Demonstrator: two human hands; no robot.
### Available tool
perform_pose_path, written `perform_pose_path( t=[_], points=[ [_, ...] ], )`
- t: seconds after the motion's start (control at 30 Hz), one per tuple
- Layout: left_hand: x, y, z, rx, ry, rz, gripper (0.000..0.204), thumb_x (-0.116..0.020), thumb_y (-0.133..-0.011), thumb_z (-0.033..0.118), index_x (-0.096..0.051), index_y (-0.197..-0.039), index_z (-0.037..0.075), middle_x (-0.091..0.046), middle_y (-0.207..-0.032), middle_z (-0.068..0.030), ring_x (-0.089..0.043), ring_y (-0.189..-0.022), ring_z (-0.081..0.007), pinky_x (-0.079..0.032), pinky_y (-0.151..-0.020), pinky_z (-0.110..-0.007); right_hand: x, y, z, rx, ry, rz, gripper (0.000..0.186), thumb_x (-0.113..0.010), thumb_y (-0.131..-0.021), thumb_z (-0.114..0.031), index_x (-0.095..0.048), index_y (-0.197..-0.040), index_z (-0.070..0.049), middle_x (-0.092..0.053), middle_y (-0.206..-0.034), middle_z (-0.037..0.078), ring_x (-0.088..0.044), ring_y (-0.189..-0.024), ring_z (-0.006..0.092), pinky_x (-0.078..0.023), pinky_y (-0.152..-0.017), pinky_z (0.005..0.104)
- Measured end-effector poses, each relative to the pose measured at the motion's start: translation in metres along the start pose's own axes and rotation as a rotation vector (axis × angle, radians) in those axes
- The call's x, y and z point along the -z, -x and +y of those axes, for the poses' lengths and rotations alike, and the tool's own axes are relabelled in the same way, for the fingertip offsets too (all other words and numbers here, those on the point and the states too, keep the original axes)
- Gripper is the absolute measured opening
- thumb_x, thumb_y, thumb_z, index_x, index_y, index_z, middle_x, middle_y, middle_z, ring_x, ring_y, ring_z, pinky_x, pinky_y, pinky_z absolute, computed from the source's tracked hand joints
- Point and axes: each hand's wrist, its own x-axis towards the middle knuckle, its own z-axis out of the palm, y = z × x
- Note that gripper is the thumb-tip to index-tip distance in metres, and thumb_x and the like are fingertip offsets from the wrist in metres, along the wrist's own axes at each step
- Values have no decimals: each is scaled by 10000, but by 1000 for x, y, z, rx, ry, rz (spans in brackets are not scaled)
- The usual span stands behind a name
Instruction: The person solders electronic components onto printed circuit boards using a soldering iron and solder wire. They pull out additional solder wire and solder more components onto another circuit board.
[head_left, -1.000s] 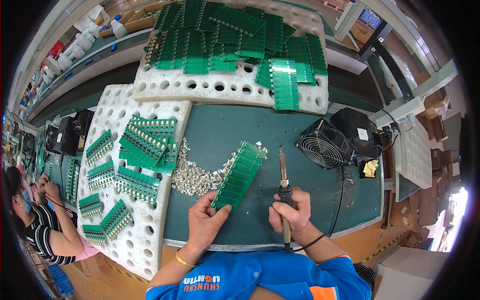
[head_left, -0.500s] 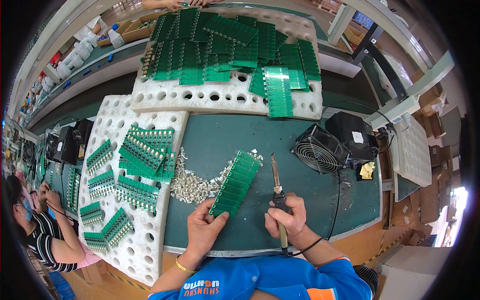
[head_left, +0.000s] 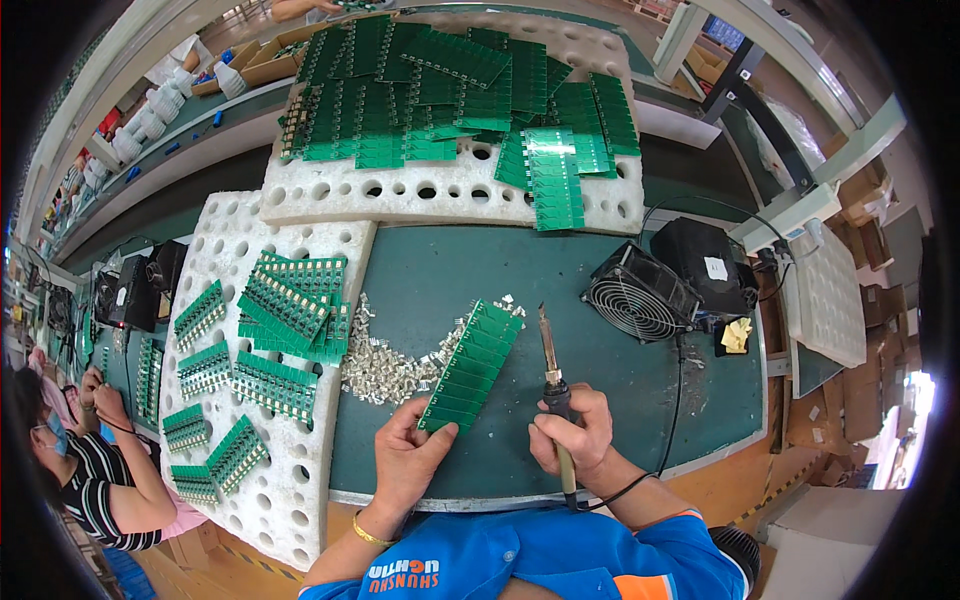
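Looks to me like the solder stage, caught at the get-ready bit: the left hand (head_left: 412, 458) has a bare-looking green printed circuit board (head_left: 473, 362) pinched by its near end, thumb on top, and the right hand (head_left: 578, 435) is wrapped around the handle of a soldering iron (head_left: 556, 396). So both grips are closed on something. The iron's tip isn't on the board; it's just off to the right of the far end.

The board's in front of the person, over the worktop (head_left: 630, 410), partly covering a heap of small silvery metal parts (head_left: 385, 375). Can't tell if its far end rests on them. I'd say the next move calls for keeping the board steady and bringing the tip in lightly, without knocking the loose bits.

Orientation: long axis runs diagonally, near-left to far-right, with the far end aimed away from the person. The iron points away too, tip leaning slightly left.
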Motion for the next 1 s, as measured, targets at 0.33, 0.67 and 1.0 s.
perform_pose_path(
  t=[0.33,0.67,1.0],
  points=[
    [0,0,-3,30,78,-36,303,-701,-874,-37,-647,-1168,11,-615,-775,93,-358,-558,55,-255,-469,-154,4,-4,3,11,-228,10,263,-750,-800,-213,-682,-1027,-99,-520,-868,104,-581,-665,279,-512,-584,387],
    [7,3,-6,67,121,-99,327,-699,-879,-51,-631,-1196,-3,-698,-919,24,-459,-614,54,-351,-519,-133,10,-4,3,-52,-401,104,284,-604,-962,-257,-647,-1068,3,-544,-815,120,-560,-631,262,-486,-554,378],
    [9,4,-4,118,260,-166,352,-691,-872,-74,-615,-1211,-16,-716,-1092,-88,-679,-893,-84,-554,-797,-226,11,-7,2,-32,-435,108,275,-594,-949,-227,-625,-1085,10,-552,-791,121,-549,-591,256,-476,-524,370]
  ],
)
